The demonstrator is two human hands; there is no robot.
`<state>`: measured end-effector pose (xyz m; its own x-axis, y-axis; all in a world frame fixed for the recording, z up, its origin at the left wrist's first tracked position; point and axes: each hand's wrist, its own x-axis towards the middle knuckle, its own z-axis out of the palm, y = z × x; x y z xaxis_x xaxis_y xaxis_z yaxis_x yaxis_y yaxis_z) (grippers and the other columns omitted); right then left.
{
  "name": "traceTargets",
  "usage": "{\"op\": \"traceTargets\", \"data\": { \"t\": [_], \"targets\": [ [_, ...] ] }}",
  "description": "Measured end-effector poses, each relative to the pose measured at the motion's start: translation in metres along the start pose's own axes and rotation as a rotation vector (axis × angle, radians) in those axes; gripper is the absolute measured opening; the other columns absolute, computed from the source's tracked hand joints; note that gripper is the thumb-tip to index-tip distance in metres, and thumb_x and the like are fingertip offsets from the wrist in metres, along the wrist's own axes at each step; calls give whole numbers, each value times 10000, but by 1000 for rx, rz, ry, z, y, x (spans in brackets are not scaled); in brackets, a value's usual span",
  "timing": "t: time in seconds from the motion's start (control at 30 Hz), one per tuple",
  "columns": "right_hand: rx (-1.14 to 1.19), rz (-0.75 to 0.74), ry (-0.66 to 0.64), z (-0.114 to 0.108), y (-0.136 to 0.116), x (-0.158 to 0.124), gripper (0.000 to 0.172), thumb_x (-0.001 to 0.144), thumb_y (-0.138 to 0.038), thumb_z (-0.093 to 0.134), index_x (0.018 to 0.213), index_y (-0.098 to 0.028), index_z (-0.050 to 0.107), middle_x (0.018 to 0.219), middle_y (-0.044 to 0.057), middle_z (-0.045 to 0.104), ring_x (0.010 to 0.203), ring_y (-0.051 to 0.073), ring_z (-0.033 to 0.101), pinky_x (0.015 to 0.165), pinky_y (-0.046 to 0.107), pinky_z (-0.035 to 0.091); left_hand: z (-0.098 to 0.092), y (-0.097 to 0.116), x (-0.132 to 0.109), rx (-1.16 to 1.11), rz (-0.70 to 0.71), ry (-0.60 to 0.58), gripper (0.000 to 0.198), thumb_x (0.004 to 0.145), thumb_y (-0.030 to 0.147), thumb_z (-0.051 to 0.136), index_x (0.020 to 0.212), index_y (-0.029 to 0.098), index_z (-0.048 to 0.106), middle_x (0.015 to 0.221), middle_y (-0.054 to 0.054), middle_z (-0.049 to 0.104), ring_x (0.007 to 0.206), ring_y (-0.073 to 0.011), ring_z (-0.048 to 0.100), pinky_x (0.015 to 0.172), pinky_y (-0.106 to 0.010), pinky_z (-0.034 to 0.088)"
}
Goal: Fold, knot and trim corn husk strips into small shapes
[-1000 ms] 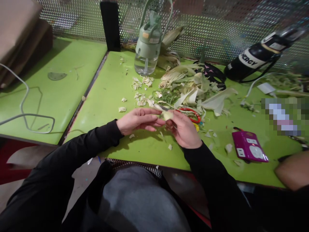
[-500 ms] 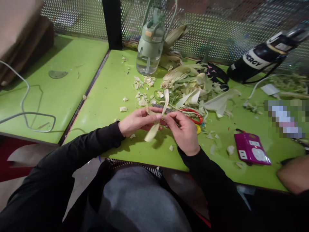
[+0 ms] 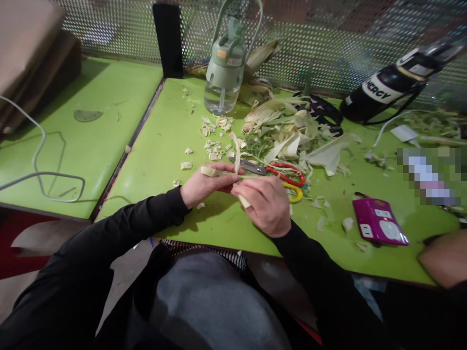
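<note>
Pale corn husk strips point(image 3: 237, 154) cross between my two hands above the green table. My left hand point(image 3: 211, 183) pinches them with thumb and fingers, and one strip end sticks out over its back. Fingers curled, my right hand point(image 3: 265, 203) grips the strips close to the left fingertips; another strip end pokes out below its knuckles. Just behind the hands lie scissors point(image 3: 285, 174) with red and yellow handles, the blades partly over scraps. A heap of corn husks point(image 3: 288, 126) spreads beyond them, with small cut husk pieces point(image 3: 215, 148) to its left.
A green water bottle point(image 3: 225, 73) stands at the back by the mesh screen point(image 3: 284, 58). Toward the right are a black bottle point(image 3: 383, 92), a white charger point(image 3: 404, 133) and a purple packet-like item point(image 3: 379, 221). Another person's arm point(image 3: 443, 257) rests at the right edge.
My right hand has turned over and shifted slightly left, closer to my left hand. The husk strips have changed direction, and the lower hanging end now shows beside my right fingers.
</note>
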<state>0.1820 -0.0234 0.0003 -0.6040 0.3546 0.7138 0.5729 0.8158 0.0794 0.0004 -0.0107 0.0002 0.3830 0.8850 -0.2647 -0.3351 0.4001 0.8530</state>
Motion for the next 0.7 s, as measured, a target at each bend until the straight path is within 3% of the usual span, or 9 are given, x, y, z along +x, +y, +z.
{"op": "traceTargets", "data": {
  "t": [0.13, 0.27, 0.37, 0.47, 0.6, 0.7],
  "targets": [
    [166, 272, 10, -2, 7, 0, 51, 920, -242, 655, 960, -271, 645, 908, 12, 730, 833, 182, 644, 777, 342, 497, -3, 4, 0, 11, -23, -24, 143, 852, 115, 665, 993, 100, 689, 766, -34, 732, 648, -87, 671, 753, -268, 558],
    [331, 542, 18, -2, 11, 0, 39, 937, -289, 625, 930, -272, 660, 926, 26, 741, 875, 206, 669, 820, 375, 508, -8, 6, 0, -115, -47, -109, 272, 806, 13, 593, 1042, 105, 690, 921, -100, 773, 840, -161, 732, 899, -363, 558],
    [338, 577, 36, -3, 11, 1, 69, 939, -315, 621, 917, -268, 666, 923, 27, 746, 884, 205, 670, 830, 373, 504, -9, 6, 0, -143, -37, -152, 376, 746, -24, 642, 1092, 117, 680, 997, -106, 769, 922, -183, 731, 954, -383, 542],
    [366, 511, 12, -6, 10, 3, 96, 902, -375, 671, 923, -282, 679, 892, 17, 758, 840, 208, 671, 803, 385, 508, -7, 5, 0, -123, -1, -154, 329, 805, 85, 699, 1130, 126, 666, 1057, -114, 754, 953, -191, 725, 956, -383, 547],
    [731, 327, -174, -12, 9, 0, 289, 824, -532, 720, 989, -299, 681, 794, -13, 751, 705, 191, 665, 705, 373, 525, -8, 4, 3, -132, 56, -126, 282, 912, 217, 615, 1176, 122, 644, 1146, -152, 730, 1093, -237, 693, 997, -420, 530],
    [802, 524, -79, -15, 10, -3, 386, 911, -624, 537, 911, -262, 671, 723, 3, 686, 623, 167, 614, 631, 345, 491, -11, 3, 3, -99, 110, -135, 391, 892, 162, 593, 1283, 155, 594, 1288, -152, 676, 1262, -270, 608, 1071, -455, 478]
  ]
}}
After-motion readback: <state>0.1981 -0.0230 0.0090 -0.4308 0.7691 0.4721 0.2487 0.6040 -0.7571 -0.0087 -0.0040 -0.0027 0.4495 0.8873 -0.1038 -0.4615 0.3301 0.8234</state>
